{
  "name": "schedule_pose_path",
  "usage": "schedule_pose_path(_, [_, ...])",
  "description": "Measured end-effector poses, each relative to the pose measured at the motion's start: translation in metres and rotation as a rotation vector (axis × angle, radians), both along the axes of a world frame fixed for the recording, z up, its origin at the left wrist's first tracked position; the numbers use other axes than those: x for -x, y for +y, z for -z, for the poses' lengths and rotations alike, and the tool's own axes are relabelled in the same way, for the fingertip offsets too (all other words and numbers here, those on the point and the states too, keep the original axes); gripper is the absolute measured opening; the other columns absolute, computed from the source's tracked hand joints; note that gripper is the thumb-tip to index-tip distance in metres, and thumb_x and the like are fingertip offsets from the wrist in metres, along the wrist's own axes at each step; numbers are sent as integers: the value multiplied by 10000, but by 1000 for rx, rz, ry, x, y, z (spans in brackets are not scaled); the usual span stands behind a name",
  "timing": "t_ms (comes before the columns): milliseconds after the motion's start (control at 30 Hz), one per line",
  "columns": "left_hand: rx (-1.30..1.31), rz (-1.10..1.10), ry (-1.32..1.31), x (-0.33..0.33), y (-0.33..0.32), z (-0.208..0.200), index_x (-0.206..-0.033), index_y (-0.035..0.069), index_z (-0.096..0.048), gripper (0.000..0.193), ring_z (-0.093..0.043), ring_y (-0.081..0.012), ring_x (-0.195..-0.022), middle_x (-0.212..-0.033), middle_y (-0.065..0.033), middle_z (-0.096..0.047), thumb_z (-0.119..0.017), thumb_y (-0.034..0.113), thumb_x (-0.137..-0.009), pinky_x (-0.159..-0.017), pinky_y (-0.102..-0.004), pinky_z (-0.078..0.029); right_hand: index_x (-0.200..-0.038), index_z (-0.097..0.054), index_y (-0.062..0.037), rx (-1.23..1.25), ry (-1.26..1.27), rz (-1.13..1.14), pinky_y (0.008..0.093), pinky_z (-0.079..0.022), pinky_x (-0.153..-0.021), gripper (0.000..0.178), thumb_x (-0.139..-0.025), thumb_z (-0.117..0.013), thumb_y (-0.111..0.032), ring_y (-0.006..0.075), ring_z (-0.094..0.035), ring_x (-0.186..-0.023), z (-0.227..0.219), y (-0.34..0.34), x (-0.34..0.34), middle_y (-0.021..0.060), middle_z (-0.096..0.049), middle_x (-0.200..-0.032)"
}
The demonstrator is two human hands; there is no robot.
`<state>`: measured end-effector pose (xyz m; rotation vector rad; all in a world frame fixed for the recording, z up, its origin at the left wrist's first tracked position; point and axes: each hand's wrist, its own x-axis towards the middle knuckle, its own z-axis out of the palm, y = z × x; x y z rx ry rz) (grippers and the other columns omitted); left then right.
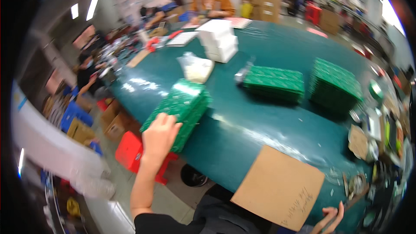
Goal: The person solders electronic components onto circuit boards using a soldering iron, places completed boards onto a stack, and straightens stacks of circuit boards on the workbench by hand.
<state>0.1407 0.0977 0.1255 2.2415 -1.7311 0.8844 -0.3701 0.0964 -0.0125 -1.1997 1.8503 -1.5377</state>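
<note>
My left hand [160, 138] lies with bent fingers on the near end of a tall stack of green circuit boards [184, 99], at the left edge of the table. Its fingertips close over the top of that stack and are partly hidden. At the lower right, my right hand [330, 219] shows only in part, its fingers apart with nothing in them. Beside it, a flat brown cardboard sheet [277, 186] with handwriting lies at the table's front edge. Two more stacks of green boards stand across the table, one in the middle [274, 82] and one farther right [333, 84].
White boxes [218, 41] and a clear bag with pale contents [197, 67] sit beyond the left stack. Tools and tape crowd the right edge [377, 130]. A red stool [130, 151] stands left of the table. Co-workers sit at the far side and left.
</note>
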Motion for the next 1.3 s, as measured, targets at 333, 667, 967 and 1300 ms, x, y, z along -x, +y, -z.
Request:
schedule_pose_path(333, [304,-18,163,-38,35,12,-1091,-3,-656,175,-604,-284,-870,-940,-130,-572,-598,141,-1009,-767,-384,-491,-1245,-498,-36,579,-762,156,360,-517,-822,347,-988,-641,-220,236,-641,-972,36,-42,81,115,-630,-1075])
schedule_pose_path(667, [692,84,209,-64,86,24,-1095,-66,-642,180,-659,-224,-972,-1056,-133,-657,-581,86,-1022,-894,-312,-570,-1315,-485,108,721,-1730,47,388,-513,-878,427,-999,-502,-178,297,-603,-1038,42,-67,131,200,-598,-1310])
schedule_pose_path(967, [694,-43,253,-80,107,41,-1096,-51,-643,163,-637,-210,-970,-1062,-133,-658,-583,82,-1022,-866,-310,-544,-1342,-448,134,509,-1817,-117,441,-486,-1046,407,-1002,-523,-77,338,-574,-1243,42,-89,117,259,-568,-1353])
schedule_pose_path(1300, [535,140,378,-45,55,3,-1119,14,-687,261,-578,-231,-890,-958,-97,-620,-555,217,-1022,-793,-339,-465,-1451,-427,-19,-330,-1500,-917,478,-438,-1099,490,-1034,-503,-265,331,-512,-1320,-62,-102,-135,199,-442,-1508])
